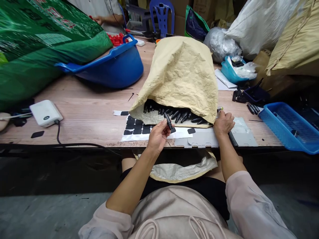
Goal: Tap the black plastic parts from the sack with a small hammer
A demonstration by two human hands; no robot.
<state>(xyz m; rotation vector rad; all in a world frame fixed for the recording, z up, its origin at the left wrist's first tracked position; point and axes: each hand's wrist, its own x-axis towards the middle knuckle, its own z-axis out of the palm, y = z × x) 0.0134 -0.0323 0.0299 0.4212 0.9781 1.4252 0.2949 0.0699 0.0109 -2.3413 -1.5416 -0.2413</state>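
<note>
- The left hand (159,134) pinches a small black part (168,121) between thumb and fingertips, just above the near edge of the worktop (87,109).
- The part is held upright, directly in front of the open mouth of a tan sack (181,73), where a heap of similar black pieces (175,115) lies.
- The right hand (223,123) rests curled, knuckles up, at the sack's near right corner; whether it grips anything I cannot tell.
- A white sheet of black stickers (136,127) lies under and left of the left hand.
- A blue basin (117,68) sits far left, and a blue tray (286,127) stands at the right.
</note>
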